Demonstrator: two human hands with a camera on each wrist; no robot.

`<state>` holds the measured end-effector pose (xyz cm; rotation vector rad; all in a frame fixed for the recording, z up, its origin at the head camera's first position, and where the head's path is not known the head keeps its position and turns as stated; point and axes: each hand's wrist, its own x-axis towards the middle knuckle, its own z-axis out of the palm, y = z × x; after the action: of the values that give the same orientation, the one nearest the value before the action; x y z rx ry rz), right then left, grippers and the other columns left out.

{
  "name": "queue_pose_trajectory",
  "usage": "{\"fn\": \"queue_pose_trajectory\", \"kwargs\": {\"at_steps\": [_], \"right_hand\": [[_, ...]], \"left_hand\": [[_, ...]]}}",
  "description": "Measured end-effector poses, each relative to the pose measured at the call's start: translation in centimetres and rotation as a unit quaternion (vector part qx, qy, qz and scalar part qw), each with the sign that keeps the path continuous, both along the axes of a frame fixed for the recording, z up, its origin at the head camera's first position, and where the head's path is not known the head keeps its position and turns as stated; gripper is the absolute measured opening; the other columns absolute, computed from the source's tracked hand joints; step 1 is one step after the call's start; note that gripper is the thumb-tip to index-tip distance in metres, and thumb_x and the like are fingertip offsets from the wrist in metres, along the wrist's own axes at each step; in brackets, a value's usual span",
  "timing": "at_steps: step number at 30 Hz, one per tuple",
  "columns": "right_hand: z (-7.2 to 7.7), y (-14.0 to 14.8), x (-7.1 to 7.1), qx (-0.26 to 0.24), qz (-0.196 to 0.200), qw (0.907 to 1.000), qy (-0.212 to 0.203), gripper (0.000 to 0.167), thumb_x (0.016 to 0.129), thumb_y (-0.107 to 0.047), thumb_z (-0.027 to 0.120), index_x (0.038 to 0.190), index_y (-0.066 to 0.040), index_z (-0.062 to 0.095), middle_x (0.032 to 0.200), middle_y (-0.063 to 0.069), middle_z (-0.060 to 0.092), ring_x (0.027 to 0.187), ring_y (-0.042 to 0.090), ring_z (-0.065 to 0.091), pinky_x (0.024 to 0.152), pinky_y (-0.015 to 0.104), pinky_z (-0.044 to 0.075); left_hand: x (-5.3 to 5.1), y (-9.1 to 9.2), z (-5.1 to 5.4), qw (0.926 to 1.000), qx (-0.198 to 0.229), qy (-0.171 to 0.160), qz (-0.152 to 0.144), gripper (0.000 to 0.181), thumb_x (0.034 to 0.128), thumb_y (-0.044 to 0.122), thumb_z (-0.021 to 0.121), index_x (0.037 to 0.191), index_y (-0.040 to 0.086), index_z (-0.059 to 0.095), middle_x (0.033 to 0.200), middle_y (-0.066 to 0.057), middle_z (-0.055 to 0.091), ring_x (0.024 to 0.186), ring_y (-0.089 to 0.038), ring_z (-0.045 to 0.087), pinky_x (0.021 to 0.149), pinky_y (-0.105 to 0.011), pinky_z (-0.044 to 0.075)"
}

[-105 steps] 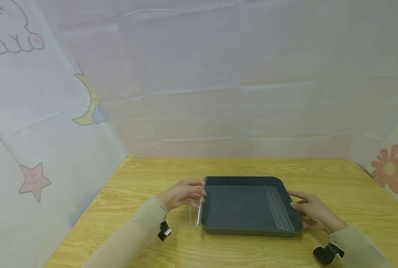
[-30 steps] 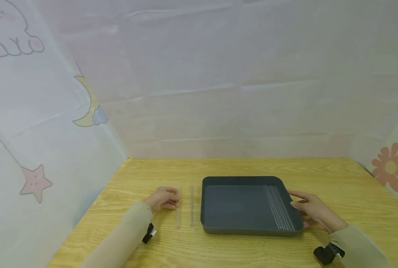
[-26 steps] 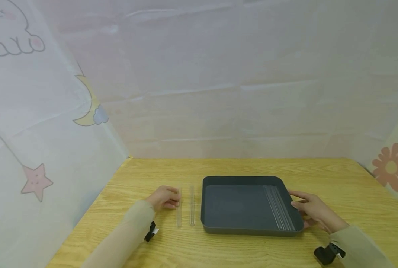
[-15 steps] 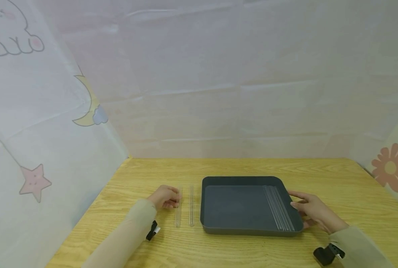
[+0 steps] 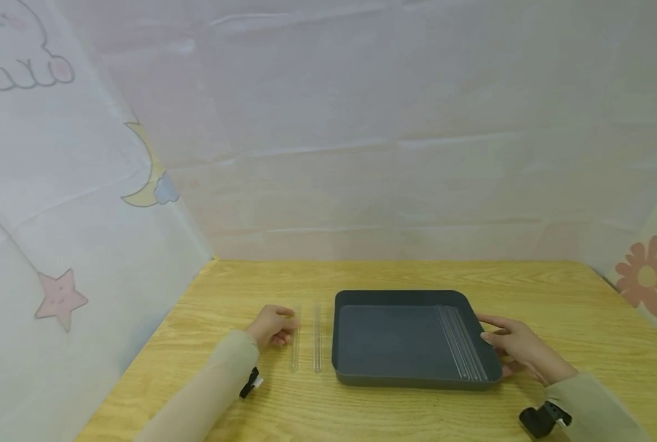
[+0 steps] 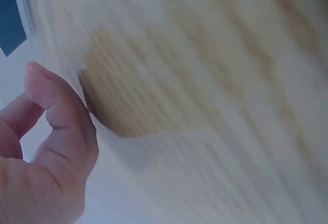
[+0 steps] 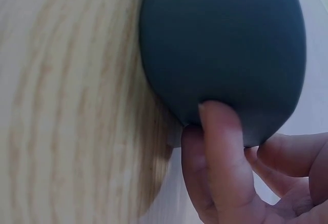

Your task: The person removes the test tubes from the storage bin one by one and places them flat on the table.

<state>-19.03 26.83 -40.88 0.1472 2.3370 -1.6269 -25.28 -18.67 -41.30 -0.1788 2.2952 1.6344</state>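
Observation:
My left hand (image 5: 276, 325) is at the left of the table, thumb and fingers pinching the upper part of a clear test tube (image 5: 295, 356). In the left wrist view the left hand (image 6: 56, 142) is bent at the image's left edge, and the tube is hard to make out. A second clear test tube (image 5: 317, 341) lies parallel, just right of it. My right hand (image 5: 519, 350) grips the right wall of a dark grey tray (image 5: 406, 382); in the right wrist view the right hand (image 7: 230, 178) has fingers against its outer wall. Several clear tubes (image 5: 461, 344) lie side by side inside, along the right.
A wood-grain table (image 5: 284, 411) carries everything. Behind and beside it hang pale printed sheets (image 5: 361, 184). Black wrist cameras sit on both forearms, the left camera (image 5: 251, 383) and the right camera (image 5: 544, 420).
Earlier my left hand held a tube at the tray's left rim; it has since moved left, and the tube is now beside the other. It shifts slightly. The right hand and tray stay put.

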Motion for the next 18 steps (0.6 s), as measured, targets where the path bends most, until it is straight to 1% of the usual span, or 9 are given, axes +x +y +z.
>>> {"fn": "queue_pose_trajectory", "kwargs": {"at_steps": [4, 8, 10, 14, 18], "right_hand": [[-0.1, 0.0, 0.0, -0.005, -0.001, 1.0, 0.001, 0.059, 0.103, -0.005, 0.047, 0.152, 0.005, 0.017, 0.108, 0.021, 0.057, 0.076, 0.026, 0.067, 0.059, 0.045, 0.059], [-0.1, 0.0, 0.0, -0.008, 0.0, 1.0, 0.001, 0.059, 0.102, -0.004, 0.047, 0.152, 0.005, 0.016, 0.107, 0.02, 0.057, 0.076, 0.026, 0.067, 0.059, 0.045, 0.059], [-0.1, 0.0, 0.0, -0.008, 0.0, 1.0, 0.0, 0.059, 0.103, -0.004, 0.047, 0.152, 0.005, 0.016, 0.107, 0.02, 0.057, 0.076, 0.026, 0.067, 0.059, 0.045, 0.059], [-0.1, 0.1, 0.0, -0.006, 0.0, 1.0, -0.001, 0.059, 0.103, -0.004, 0.046, 0.152, 0.005, 0.016, 0.108, 0.021, 0.056, 0.076, 0.026, 0.066, 0.059, 0.044, 0.059], [-0.1, 0.1, -0.1, 0.001, -0.004, 1.0, -0.001, 0.058, 0.103, -0.005, 0.046, 0.152, 0.005, 0.016, 0.109, 0.022, 0.055, 0.075, 0.025, 0.066, 0.058, 0.044, 0.059]], "left_hand": [[0.0, 0.0, 0.2, 1.0, -0.002, -0.002, 0.001, 0.048, 0.0946, 0.001, 0.061, 0.138, -0.011, 0.044, 0.072, -0.008, 0.058, 0.048, -0.009, 0.049, 0.043, -0.017, 0.042], [0.0, -0.1, 0.3, 1.0, 0.002, -0.005, 0.005, 0.047, 0.0949, 0.002, 0.061, 0.138, -0.01, 0.046, 0.079, -0.011, 0.062, 0.048, -0.01, 0.049, 0.043, -0.018, 0.043], [0.0, -0.2, 0.5, 1.0, -0.001, -0.001, 0.002, 0.046, 0.0953, 0.003, 0.061, 0.138, -0.01, 0.046, 0.083, -0.013, 0.064, 0.049, -0.011, 0.05, 0.045, -0.019, 0.044], [0.0, -0.4, 1.0, 0.9998, -0.01, 0.011, -0.009, 0.047, 0.0959, 0.004, 0.06, 0.138, -0.01, 0.045, 0.087, -0.016, 0.063, 0.052, -0.012, 0.052, 0.051, -0.024, 0.05], [0.1, -0.3, 1.5, 0.9996, -0.011, 0.021, -0.016, 0.046, 0.0967, 0.006, 0.059, 0.138, -0.01, 0.046, 0.097, -0.02, 0.062, 0.057, -0.014, 0.056, 0.058, -0.028, 0.057]]}}
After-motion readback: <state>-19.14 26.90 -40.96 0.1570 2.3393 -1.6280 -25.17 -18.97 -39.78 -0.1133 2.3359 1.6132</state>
